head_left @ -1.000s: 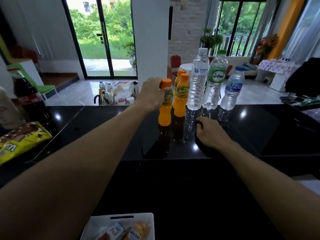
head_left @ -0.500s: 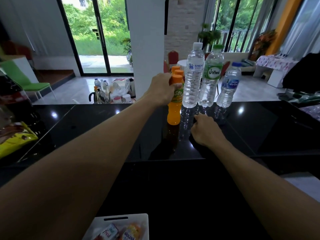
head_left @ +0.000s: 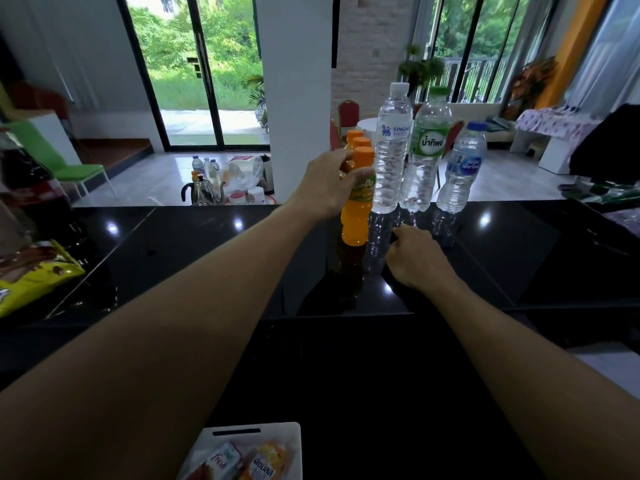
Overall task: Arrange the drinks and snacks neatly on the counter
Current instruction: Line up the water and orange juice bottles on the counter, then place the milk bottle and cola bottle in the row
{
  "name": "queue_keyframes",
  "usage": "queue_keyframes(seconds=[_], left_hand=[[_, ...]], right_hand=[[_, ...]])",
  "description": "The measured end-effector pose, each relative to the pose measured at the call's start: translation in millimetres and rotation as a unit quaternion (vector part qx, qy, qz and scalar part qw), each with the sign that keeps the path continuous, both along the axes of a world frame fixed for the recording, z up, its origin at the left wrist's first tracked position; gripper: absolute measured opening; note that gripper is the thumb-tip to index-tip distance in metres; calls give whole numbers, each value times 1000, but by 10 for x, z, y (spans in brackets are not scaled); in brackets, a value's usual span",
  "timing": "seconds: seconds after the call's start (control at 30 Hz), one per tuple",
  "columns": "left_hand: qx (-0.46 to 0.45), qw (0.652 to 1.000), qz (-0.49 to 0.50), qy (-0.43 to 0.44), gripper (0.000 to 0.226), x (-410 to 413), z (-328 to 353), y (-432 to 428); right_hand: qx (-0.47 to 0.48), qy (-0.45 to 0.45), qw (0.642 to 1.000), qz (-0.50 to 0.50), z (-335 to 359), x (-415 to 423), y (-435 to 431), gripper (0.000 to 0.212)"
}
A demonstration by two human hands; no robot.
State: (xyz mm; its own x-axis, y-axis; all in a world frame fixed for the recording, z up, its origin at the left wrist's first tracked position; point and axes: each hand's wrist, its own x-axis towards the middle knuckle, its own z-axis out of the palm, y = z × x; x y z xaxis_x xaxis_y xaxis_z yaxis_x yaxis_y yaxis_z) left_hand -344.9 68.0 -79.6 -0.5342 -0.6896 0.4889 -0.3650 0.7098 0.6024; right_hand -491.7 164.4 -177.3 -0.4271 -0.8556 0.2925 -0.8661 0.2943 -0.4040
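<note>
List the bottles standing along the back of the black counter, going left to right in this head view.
nearest orange juice bottle, held by the left hand → white-capped water bottle → green-capped water bottle → blue-capped water bottle.

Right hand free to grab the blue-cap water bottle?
Probably yes. The right hand rests empty on the counter, and the blue-cap water bottle stands at the row's right end with nothing between them.

Two rear orange bottles [head_left: 356,140]: only caps visible, bodies hidden behind front bottle [head_left: 356,216] and left hand [head_left: 325,185]. Snack bag [head_left: 31,275] and cola bottle [head_left: 24,174] cut by left edge. Tray [head_left: 242,431] cut by bottom edge.
</note>
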Motion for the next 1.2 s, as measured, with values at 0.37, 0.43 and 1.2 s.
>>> queue_keyframes(seconds=[0.37,0.43,1.2], left_hand=[[4,997,53,-49,28,1203,-458,41],[-4,995,75,-63,26,1520,-557,59],[-47,946,319,-34,44,4605,226,-962]], right_hand=[[-53,47,997,-15,61,222,187,20],[-82,63,995,9,59,323,238,19],[-54,-92,951,290,1044,4044,-1651,62]])
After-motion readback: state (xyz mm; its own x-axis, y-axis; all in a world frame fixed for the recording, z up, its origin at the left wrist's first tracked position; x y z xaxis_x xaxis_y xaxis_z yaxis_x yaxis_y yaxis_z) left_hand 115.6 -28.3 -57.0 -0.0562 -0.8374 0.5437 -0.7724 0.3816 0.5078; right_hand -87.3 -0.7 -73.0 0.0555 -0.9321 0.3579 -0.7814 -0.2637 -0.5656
